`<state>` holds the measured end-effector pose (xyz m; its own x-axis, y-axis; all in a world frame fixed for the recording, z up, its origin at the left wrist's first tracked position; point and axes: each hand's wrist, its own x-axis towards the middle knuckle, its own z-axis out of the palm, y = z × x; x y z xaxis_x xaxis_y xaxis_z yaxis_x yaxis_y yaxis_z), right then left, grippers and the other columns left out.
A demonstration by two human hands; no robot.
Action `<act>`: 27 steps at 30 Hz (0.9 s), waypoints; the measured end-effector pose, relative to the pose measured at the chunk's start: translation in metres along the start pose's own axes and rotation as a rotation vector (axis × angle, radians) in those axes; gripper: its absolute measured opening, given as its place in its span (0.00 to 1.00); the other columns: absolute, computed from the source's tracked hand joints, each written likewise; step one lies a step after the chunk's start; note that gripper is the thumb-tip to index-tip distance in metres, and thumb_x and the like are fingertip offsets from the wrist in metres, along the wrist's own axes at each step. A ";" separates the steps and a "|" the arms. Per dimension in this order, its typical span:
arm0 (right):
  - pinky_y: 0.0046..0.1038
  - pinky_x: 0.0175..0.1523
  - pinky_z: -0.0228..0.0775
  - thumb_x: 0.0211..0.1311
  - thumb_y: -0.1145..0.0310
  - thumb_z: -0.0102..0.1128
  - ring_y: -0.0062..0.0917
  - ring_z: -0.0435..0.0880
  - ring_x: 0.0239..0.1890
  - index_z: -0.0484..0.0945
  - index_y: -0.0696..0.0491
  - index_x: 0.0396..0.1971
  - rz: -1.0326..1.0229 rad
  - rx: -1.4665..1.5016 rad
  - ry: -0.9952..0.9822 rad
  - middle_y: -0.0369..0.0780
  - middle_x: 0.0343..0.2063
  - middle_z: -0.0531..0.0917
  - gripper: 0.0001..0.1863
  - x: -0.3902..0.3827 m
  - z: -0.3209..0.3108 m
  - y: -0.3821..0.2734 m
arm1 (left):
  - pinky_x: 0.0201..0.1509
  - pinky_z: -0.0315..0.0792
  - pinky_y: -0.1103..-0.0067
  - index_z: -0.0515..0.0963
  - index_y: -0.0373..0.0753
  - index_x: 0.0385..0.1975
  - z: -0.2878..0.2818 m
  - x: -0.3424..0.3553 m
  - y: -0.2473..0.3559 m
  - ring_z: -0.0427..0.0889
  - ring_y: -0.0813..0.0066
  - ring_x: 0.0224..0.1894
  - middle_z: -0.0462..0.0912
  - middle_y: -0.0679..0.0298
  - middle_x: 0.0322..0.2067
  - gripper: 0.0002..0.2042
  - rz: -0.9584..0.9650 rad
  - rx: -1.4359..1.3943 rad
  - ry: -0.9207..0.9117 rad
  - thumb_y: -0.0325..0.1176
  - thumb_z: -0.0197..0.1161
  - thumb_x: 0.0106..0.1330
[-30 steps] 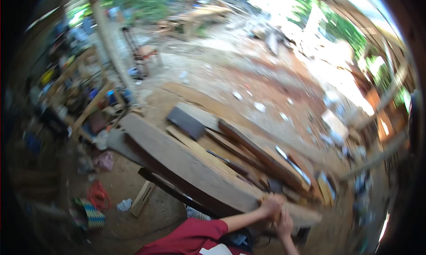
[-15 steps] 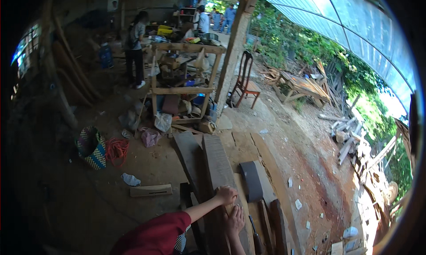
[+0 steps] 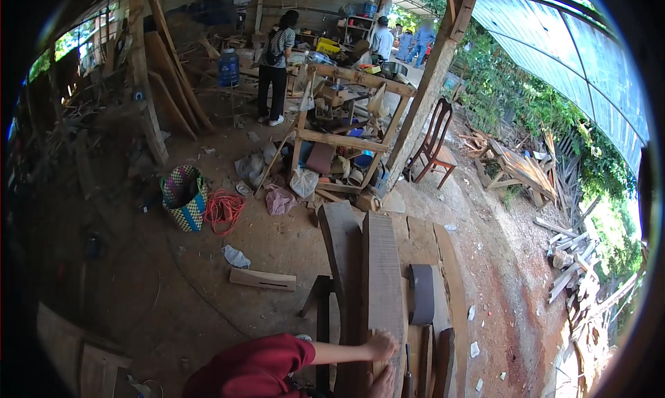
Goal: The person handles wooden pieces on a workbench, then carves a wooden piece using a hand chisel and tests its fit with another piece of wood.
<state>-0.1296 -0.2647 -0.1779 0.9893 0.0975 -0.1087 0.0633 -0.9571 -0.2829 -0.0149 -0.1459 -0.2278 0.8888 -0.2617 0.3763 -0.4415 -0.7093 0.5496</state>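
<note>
The left hand lies over the plank beyond the right hand, with a second plank to the left and a sheet to the right, while the basket and cord lie on the floor farther left and the chair stands behind, right of the post.

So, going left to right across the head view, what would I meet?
Checkered basket, red cord, pink bag, left hand, dark curved sheet, wood scraps.
</note>
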 end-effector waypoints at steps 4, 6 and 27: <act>0.38 0.57 0.61 0.55 0.56 0.57 0.42 0.65 0.58 0.56 0.58 0.59 -0.049 0.019 0.109 0.50 0.56 0.65 0.36 -0.125 -0.015 0.061 | 0.33 0.72 0.69 0.76 0.42 0.17 0.053 -0.067 0.106 0.76 0.64 0.29 0.75 0.60 0.25 0.06 0.062 0.060 -0.075 0.35 0.55 0.49; 0.39 0.58 0.59 0.55 0.56 0.57 0.44 0.63 0.59 0.54 0.58 0.59 -0.062 0.010 0.126 0.51 0.57 0.63 0.36 -0.177 -0.023 0.086 | 0.49 0.66 0.57 0.79 0.46 0.21 0.057 -0.087 0.148 0.75 0.58 0.41 0.78 0.58 0.35 0.11 0.389 -0.135 -0.428 0.43 0.53 0.52; 0.37 0.62 0.53 0.45 0.58 0.60 0.44 0.57 0.63 0.61 0.62 0.53 -0.377 0.048 0.306 0.51 0.56 0.66 0.36 0.149 0.010 -0.076 | 0.59 0.57 0.64 0.81 0.44 0.21 -0.072 0.097 -0.119 0.69 0.61 0.51 0.76 0.58 0.41 0.09 -0.091 0.264 0.092 0.39 0.54 0.48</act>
<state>0.0118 -0.1749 -0.1822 0.8925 0.3433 0.2925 0.4255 -0.8560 -0.2935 0.1152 -0.0398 -0.2033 0.9031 -0.1368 0.4071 -0.3021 -0.8761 0.3757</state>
